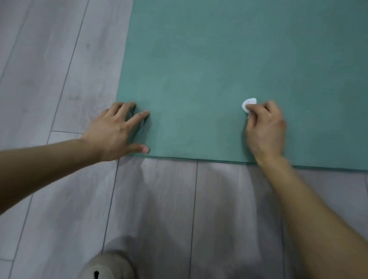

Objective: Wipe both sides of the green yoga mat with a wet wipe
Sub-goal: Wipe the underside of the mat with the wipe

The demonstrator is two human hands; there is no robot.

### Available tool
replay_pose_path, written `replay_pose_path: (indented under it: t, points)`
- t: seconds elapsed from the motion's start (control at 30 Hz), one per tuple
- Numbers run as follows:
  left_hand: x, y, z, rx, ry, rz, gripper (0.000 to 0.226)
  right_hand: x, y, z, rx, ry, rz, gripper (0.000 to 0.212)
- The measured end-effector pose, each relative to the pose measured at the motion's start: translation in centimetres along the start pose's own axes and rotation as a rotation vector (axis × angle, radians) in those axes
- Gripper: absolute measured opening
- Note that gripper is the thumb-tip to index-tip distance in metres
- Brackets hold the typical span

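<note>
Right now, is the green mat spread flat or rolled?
Spread flat: the green yoga mat lies flush on the floor, near edge straight, no curl. Far end is out of frame.

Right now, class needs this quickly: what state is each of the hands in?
Left hand: open, fingers spread, pressing the green yoga mat at its near corner.
Right hand: closed, pinching the wet wipe against the mat.

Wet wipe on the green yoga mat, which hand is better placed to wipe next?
Right. The right hand pinches the wet wipe on the green yoga mat; the left hand presses its corner.
</note>
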State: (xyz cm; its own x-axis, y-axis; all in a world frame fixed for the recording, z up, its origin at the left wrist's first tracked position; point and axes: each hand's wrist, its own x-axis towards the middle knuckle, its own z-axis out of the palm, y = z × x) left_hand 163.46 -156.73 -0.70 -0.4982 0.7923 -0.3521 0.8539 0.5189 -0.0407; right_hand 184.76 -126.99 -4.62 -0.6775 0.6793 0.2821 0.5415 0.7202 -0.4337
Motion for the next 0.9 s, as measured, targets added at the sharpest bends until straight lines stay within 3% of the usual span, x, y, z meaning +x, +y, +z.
replay_pose_path:
  t: [0.07,0.2,0.27,0.33,0.47,0.57,0.73,0.83,0.9]
  points:
    - [-0.4,-0.2,-0.6,-0.019,-0.038,0.016,0.111,-2.6,-4.7,2.2,0.068,0.032,0.025,0.018]
    - [0.4,-1.2,-2.4,0.096,-0.106,0.096,0.113,-8.7,-16.7,6.6,0.268,-0.236,-0.418,0.017]
    - [1.1,-1.7,-3.1,0.126,-0.109,0.126,0.113,-9.5,-17.4,6.5,0.265,-0.248,-0.499,0.017]
    - [1.3,-1.5,-3.3,0.091,-0.131,0.12,0.114,-9.3,-14.1,5.0,0.19,-0.166,-0.38,0.016]
    - [1.7,-1.6,-3.2,0.032,-0.101,0.109,0.113,-10.1,-4.1,-0.7,-0.02,0.016,0.073,0.02]
    - [1.2,-2.2,-2.4,0.014,-0.064,0.132,0.115,-11.3,-5.4,-0.5,0.023,0.154,0.293,0.025]
    - [1.0,-3.1,-2.5,-0.033,-0.084,0.163,0.114,-11.8,-17.2,6.2,0.253,-0.097,-0.226,0.022]
    - [1.5,-3.6,-3.2,-0.036,-0.115,0.169,0.113,-9.5,-15.0,5.6,0.221,-0.197,-0.449,0.016]
    - [1.5,-3.5,-3.4,-0.048,-0.118,0.151,0.112,-7.1,-10.2,4.0,0.112,-0.18,-0.446,0.012]
